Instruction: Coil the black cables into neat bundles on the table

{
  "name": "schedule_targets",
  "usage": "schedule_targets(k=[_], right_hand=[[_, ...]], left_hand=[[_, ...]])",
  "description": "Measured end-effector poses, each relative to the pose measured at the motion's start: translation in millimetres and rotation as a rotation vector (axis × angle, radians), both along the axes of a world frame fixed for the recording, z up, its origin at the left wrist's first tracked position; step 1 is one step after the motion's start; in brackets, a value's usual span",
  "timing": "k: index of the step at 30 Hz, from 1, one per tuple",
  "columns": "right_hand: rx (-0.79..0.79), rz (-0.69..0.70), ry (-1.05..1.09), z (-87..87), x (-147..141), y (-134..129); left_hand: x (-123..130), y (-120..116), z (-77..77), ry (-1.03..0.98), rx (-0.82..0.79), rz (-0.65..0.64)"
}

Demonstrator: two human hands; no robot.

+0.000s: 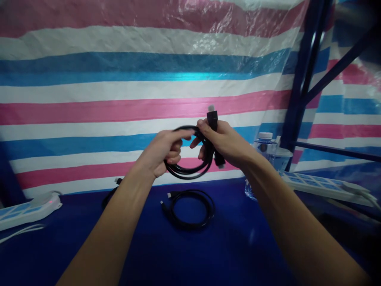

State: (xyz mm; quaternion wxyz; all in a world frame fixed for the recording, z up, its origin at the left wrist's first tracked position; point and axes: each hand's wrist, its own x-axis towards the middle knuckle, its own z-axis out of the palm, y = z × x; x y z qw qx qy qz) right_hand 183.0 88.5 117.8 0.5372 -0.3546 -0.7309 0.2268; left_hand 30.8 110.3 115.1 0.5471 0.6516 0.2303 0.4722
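Observation:
A black HDMI cable (190,172), wound into a loose coil, hangs in the air between my hands. My right hand (224,137) grips the coil's right side, thumb on top. One plug (212,115) points up above this hand, and the other end juts out below it, slightly blurred. On the coil's left side, my left hand (166,149) has its lower fingers curled around the loops, while the index finger stretches along the top. Below, a second coiled black cable (195,226) lies on the blue table (178,262), both plugs toward the left.
Behind my left forearm, another black cable (110,194) is partly hidden. White power strips stand at the left (32,210) and right (321,183). A clear bottle (264,143) is beside my right forearm. Striped plastic sheeting (149,91) hangs behind, next to a blue metal post (303,75).

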Motion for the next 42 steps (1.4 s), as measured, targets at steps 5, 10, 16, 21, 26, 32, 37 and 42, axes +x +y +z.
schedule_targets(k=[5, 10, 16, 21, 26, 32, 37, 42], right_hand=[[-0.097, 0.198, 0.111, -3.8, -6.7, 3.1], [-0.031, 0.017, 0.513, -4.3, -11.6, 9.9], [-0.056, -0.014, 0.192, -2.1, -6.1, 1.4], [0.002, -0.219, -0.116, -1.5, -5.2, 0.4], [-0.004, -0.185, -0.145, -0.3, -6.7, 0.4], [0.163, -0.037, 0.105, -5.0, -18.7, 2.4], [0.213, -0.137, 0.344, -17.0, -31.2, 16.8], [0.162, -0.053, 0.374, -15.5, -24.6, 18.8]], left_hand=[[-4.1, 3.1, 3.6, -0.271, -0.028, 0.104], [13.5, 0.3, -7.0, -0.533, -0.064, -0.156], [19.3, 8.7, -17.1, -0.502, -0.282, -0.263], [11.3, 16.0, -17.6, -0.421, -0.323, -0.263], [8.1, 8.8, -6.0, -0.527, -0.253, -0.05], [8.3, 2.0, -0.4, -0.703, -0.213, -0.002], [23.8, -1.0, -12.6, -0.784, -0.205, -0.002], [15.1, 0.3, -7.1, -0.527, 0.096, 0.103]])
